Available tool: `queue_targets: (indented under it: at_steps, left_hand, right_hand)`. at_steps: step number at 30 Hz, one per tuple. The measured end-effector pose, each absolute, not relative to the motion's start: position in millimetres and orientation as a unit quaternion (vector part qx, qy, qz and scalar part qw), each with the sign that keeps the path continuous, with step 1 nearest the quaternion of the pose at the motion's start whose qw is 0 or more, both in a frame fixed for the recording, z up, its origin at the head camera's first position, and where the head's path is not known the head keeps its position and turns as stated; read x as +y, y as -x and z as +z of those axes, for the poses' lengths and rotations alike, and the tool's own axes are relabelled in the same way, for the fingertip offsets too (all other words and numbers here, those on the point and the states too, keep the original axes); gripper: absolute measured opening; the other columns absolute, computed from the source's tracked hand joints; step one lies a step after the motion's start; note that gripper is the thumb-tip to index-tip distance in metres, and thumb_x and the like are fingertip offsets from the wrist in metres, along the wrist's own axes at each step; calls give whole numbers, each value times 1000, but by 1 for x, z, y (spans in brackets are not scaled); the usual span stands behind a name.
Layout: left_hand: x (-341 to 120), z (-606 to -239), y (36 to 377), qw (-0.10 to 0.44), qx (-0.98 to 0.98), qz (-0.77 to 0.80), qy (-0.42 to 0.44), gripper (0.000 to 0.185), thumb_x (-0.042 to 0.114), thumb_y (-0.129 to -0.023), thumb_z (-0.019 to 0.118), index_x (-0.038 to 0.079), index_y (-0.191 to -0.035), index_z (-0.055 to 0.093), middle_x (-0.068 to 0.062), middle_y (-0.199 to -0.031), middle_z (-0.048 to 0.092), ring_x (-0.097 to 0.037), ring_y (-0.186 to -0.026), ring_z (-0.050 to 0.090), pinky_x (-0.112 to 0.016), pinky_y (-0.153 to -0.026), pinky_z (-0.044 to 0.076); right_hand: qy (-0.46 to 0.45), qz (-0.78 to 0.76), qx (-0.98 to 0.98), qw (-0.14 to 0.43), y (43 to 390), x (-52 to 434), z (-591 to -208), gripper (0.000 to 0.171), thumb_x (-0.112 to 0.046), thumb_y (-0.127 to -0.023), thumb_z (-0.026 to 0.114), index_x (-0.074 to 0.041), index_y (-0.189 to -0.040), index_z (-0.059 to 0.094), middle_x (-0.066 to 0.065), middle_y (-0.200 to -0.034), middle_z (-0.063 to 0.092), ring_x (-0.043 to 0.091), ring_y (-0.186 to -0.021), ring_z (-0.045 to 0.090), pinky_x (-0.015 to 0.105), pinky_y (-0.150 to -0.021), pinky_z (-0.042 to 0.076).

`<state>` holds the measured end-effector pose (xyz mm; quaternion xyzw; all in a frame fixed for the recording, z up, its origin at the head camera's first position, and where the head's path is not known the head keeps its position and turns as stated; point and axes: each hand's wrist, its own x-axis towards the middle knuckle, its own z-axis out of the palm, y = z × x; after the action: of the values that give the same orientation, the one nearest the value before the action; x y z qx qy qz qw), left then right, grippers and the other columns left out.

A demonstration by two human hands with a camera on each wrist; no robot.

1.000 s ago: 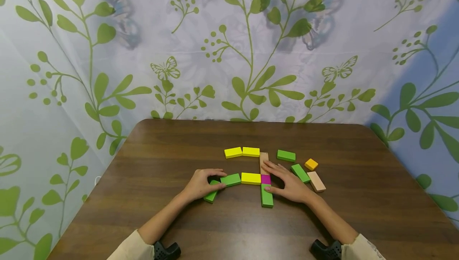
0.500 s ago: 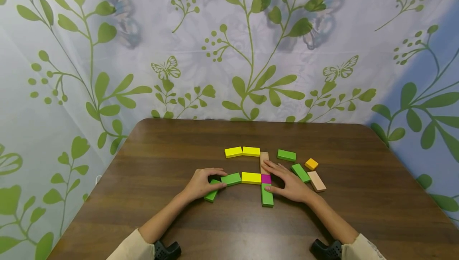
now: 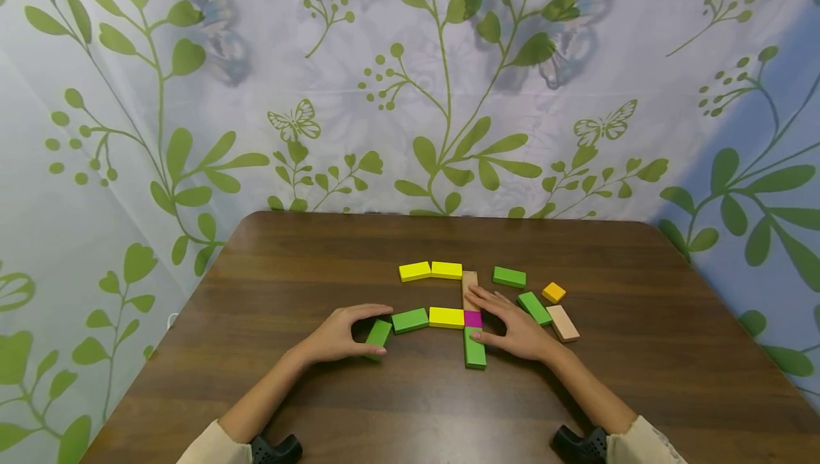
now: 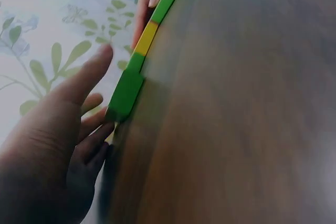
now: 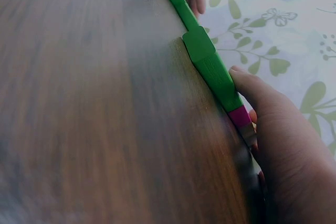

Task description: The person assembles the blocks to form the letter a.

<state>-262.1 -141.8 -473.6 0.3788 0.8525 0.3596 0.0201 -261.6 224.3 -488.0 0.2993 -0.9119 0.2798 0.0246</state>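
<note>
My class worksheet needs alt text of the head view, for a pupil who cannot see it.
A person's left hand spreads around a green block on a brown table, while the right hand rests at a column of tan, purple and green blocks. Between them lie another green block and a yellow block; right of the column lie four more blocks.

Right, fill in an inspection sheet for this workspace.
Surface: brown table.
Job's things: magenta block beside a yellow block; orange block farther right.
Clutter: nothing seen.
Hands: left hand spread around the leftmost green block, contact unclear; right hand has fingers on a tan block, thumb at the front green block.
Cables: nothing certain; white thing at table's left edge, too small to identify.
Surroundings: leaf-patterned cloth behind; black device at each wrist.
</note>
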Motion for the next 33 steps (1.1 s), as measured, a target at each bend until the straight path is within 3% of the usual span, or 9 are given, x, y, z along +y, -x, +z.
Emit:
queue_targets:
  at_steps: [5,10,20,33]
  left_hand:
    - [-155,-471,259,27,852,334,-401,70,51,-71,69,23,-132,46,4,-133,47,-13,-121,43,-40,-94,40]
    - [-159,-471,257,32,844,336,-418,64,38,-74,71,21,-132,47,-3,-134,46,-18,-121,44,-41,-93,41]
    - [-156,-476,252,30,848,345,-401,64,47,-70,72,26,-127,52,1,-131,49,-20,-123,42,-45,-95,39]
    - [-151,-477,246,3,848,342,-406,64,47,-67,73,23,-124,55,3,-125,54,-18,-118,47,-39,-94,42]
  right_hand:
    - [-300,278,-912,29,262,225,-487,68,-49,-83,57,-25,-141,31,-1,-148,21,33,-133,22,56,-102,22]
    - [-297,278,-913,27,261,225,-487,68,-49,-83,57,-25,-141,31,-4,-148,20,31,-133,21,54,-103,22]
    - [-306,275,-911,33,261,224,-486,68,-48,-83,58,-23,-141,31,-1,-148,21,31,-133,23,53,-104,21]
    - [-306,276,-911,30,261,224,-487,69,-50,-82,57,-24,-141,31,-2,-148,21,32,-133,22,54,-103,21]
